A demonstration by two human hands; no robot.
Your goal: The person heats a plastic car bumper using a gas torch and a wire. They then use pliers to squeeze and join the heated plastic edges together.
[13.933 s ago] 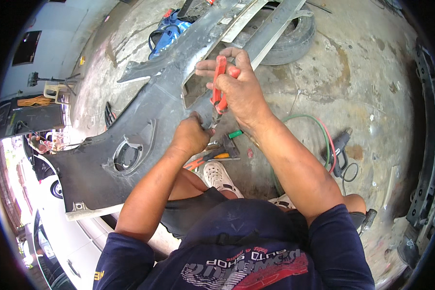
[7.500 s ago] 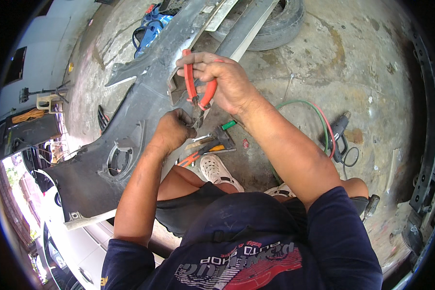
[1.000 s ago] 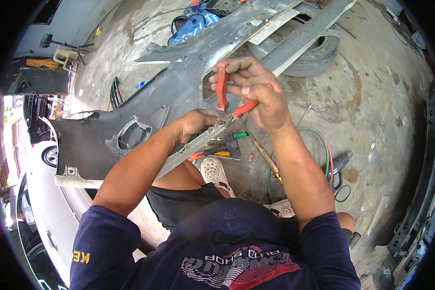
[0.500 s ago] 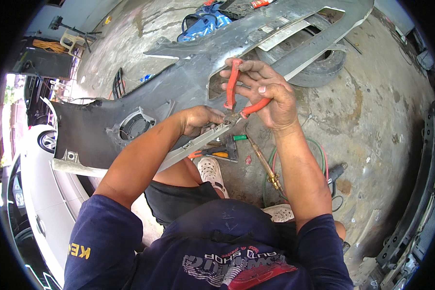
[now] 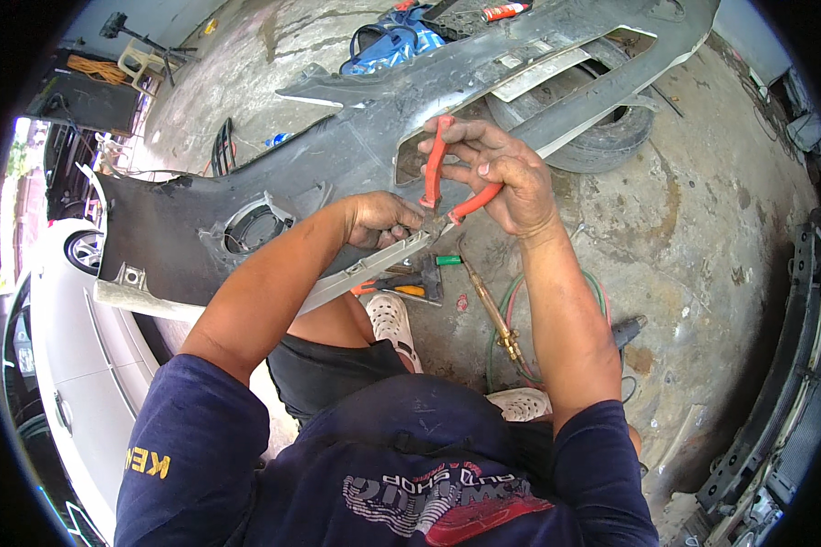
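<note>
A large grey-black bumper cover (image 5: 347, 150), inner side up, slants across the view in front of me. My left hand (image 5: 379, 219) is closed on its near edge, thumb and fingers bunched close to the plier jaws. In my right hand (image 5: 520, 187) is a pair of red-handled pliers (image 5: 435, 164), handles spread apart. One handle lies along my fingers and the other under my thumb. The jaws meet the bumper's pale lip beside my left fingertips; exactly what they bite is too small to tell.
Beneath the bumper's right part lies a tyre (image 5: 602, 137). On the floor are a brass torch (image 5: 493, 310) with hoses, a dark power tool (image 5: 628, 330) and an orange-handled tool (image 5: 379, 285). A white car (image 5: 91, 356) stands at left; a blue bag (image 5: 392, 50) sits beyond the bumper.
The whole view has shifted slightly. Both hands keep their hold on the bumper edge and the pliers, whose handles remain spread.
</note>
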